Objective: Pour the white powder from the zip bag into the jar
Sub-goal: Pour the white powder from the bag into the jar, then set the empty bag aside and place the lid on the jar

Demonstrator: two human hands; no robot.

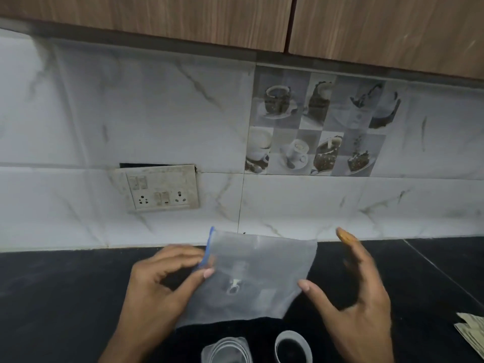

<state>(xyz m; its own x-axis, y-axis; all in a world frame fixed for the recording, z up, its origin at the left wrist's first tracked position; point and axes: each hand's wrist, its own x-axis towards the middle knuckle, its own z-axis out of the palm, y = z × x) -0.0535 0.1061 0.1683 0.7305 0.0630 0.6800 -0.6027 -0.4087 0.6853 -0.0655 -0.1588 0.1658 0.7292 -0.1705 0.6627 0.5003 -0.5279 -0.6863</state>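
Left hand (159, 273) pinching the blue zip edge of the zip bag (251, 279) between thumb and fingers, bag held up above the dark desk (52, 297). Right hand (358, 292) beside the bag's far edge, fingers spread wide, thumb tip touching it. Below, at the frame's bottom, the open jar (227, 350), with a white lid (292, 347) just beside.

Black counter (65, 297): jar (227, 350), lid (292, 346), papers (471, 334)

1. The zip bag (251, 279) hangs over the counter (65, 297), between both hands.
2. The left hand (162, 281) is at the bag's left edge, by the zip strip; the right hand (358, 292) is just right of it.
3. The jar (227, 349) sits below the bag, nearest the camera, with a lid (293, 347) just to its right.
4. A socket panel (161, 188) is on the wall behind, to the left.
5. Some papers (471, 334) lie far right on the counter.
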